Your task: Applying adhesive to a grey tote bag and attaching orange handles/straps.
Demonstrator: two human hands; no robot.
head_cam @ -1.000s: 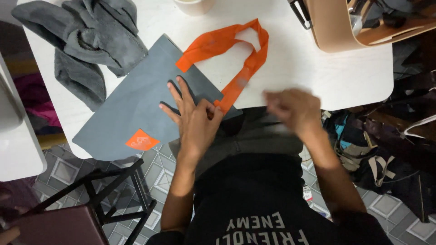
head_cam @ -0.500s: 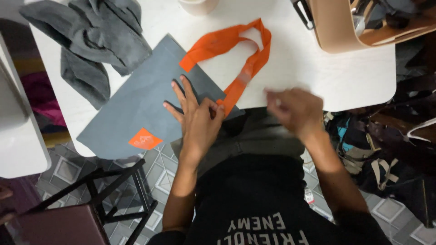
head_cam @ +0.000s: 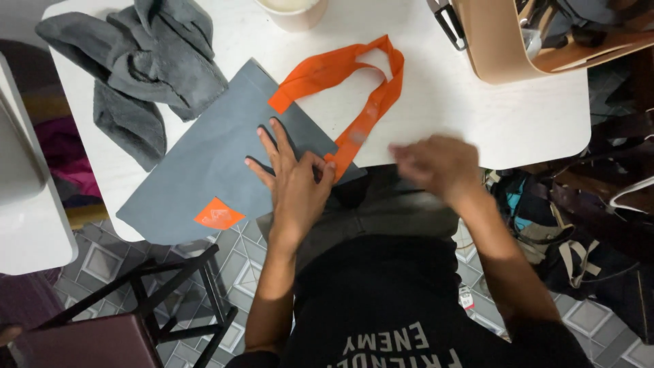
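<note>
On the white desk our left hand presses flat, fingers spread, pinning the grey tote bag near its 2 orange handles. Our right hand hovers blurred at the edge; we cannot tell its grip.

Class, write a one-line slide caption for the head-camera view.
Left hand flat on a grey tote bag with orange handles on a white table; right hand blurred at the table's edge.
</note>
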